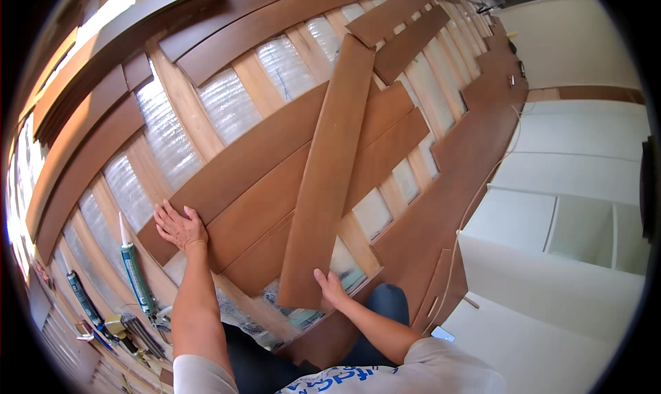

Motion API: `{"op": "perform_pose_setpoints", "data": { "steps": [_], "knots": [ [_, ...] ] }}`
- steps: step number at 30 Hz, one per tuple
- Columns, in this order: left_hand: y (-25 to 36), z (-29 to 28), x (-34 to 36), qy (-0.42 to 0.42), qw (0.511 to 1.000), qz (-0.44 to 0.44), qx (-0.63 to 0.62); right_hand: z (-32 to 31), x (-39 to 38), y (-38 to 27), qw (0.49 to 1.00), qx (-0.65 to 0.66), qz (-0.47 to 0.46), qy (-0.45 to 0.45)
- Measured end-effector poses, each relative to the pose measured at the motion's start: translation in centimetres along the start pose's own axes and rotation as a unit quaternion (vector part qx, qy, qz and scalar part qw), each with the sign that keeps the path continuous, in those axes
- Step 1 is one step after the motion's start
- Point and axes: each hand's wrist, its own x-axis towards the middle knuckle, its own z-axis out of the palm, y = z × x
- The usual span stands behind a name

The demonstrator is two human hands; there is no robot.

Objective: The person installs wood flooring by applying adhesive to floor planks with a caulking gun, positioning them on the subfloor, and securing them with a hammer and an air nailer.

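The left hand point(180, 227) lies open on a floorboard point(241, 163); the right hand point(332, 288) grips a slanting plank point(330, 174), which, if dragged, could scratch boards point(244, 225) between the hands.

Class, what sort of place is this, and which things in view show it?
Most likely a room under renovation: brown planks cover only part of the pale wooden battens, and green cartridge tubes lie at the left.

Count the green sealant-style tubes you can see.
2: one green tube with a long pale nozzle, left of the left hand and lower; a second tube farther left. Others may be hidden.
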Motion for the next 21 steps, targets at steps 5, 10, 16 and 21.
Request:
{"op": "perform_pose_setpoints", "data": {
  "steps": [5,10,16,21],
  "knots": [
    [0.3,0.4,-0.5,0.024,1.0,0.002,-0.011,0.2,-5.6,0.6,0.979,0.199,-0.043,-0.005],
    [-0.5,-0.1,-0.3,0.001,1.0,0.011,-0.024,1.4,-11.0,6.3,0.994,0.081,-0.075,0.025],
    [3.6,-6.2,-11.8,-0.231,0.905,0.117,-0.337,2.7,-15.1,11.0,0.989,0.097,-0.112,-0.017],
    [3.0,-10.5,-21.5,-0.397,0.865,0.05,-0.302,10.6,-19.3,9.5,0.985,0.028,-0.14,-0.095]
  ]
}}
